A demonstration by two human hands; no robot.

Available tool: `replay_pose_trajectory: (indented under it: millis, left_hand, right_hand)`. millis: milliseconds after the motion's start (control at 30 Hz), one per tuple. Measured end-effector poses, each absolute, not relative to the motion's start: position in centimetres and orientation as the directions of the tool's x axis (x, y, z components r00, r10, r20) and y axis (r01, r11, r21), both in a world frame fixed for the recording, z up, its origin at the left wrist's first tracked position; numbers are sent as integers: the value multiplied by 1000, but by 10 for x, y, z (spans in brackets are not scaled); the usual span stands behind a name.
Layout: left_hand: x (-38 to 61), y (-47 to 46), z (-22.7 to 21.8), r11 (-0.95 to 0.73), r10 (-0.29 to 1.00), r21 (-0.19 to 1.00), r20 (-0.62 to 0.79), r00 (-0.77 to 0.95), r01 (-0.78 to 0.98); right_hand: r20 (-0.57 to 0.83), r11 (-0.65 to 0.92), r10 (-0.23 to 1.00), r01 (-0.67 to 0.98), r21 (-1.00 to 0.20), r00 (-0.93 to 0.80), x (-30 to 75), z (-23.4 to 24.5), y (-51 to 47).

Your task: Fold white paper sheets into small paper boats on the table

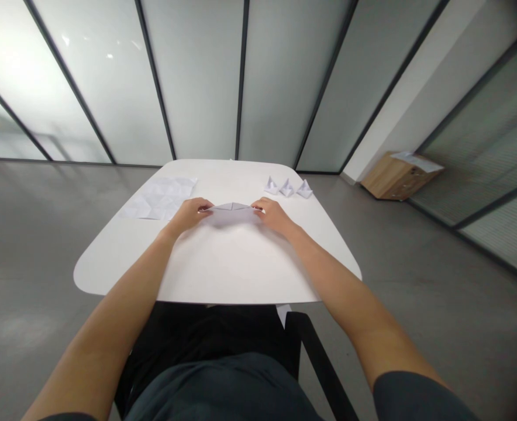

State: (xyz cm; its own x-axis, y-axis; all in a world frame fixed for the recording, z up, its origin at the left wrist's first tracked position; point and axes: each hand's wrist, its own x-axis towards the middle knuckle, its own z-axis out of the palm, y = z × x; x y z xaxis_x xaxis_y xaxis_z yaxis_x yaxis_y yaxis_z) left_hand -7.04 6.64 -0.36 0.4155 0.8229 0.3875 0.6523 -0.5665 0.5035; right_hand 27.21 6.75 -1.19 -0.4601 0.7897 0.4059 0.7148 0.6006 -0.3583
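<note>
My left hand [188,214] and my right hand [272,215] grip the two ends of a folded white paper piece [232,214] near the middle of a white rounded table [232,263]. The paper lies low on the tabletop, with a small peaked fold showing along its far edge. Left of my left hand lies a creased, unfolded white paper sheet [159,199]. Beyond my right hand stand three small folded paper boats [286,188] in a row.
Frosted glass panels with dark frames stand beyond the table. A low wooden cabinet [396,178] with papers on top sits on the grey floor at the right. A black chair frame [315,356] shows below the table's near edge.
</note>
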Motion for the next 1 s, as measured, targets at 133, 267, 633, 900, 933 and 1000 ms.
replay_pose_trajectory:
  millis: [133, 267, 633, 900, 933, 1000]
  left_hand:
    - [-69, 65, -2, -593, 799, 514, 474, 371, 620]
    - [-69, 64, -4, -622, 776, 529, 513, 366, 577]
    - [-69, 66, -12, -544, 831, 462, 182, 525, 701]
    - [-59, 57, -9, -639, 763, 312, 144, 630, 703]
    - [-57, 56, -10, -642, 761, 304, 141, 633, 704]
    - [-54, 55, -10, -650, 754, 294, 135, 642, 701]
  right_hand:
    - [450, 627, 750, 738, -251, -485, 272, -10, 67]
    - [449, 648, 723, 741, -176, -526, 270, -9, 67]
    - [242, 677, 718, 736, -24, -652, 260, -8, 58]
    - [204, 679, 725, 732, -51, -658, 250, -5, 46]
    - [205, 683, 722, 729, -55, -661, 248, -5, 44]
    - [214, 692, 713, 719, -63, -668, 244, -6, 42]
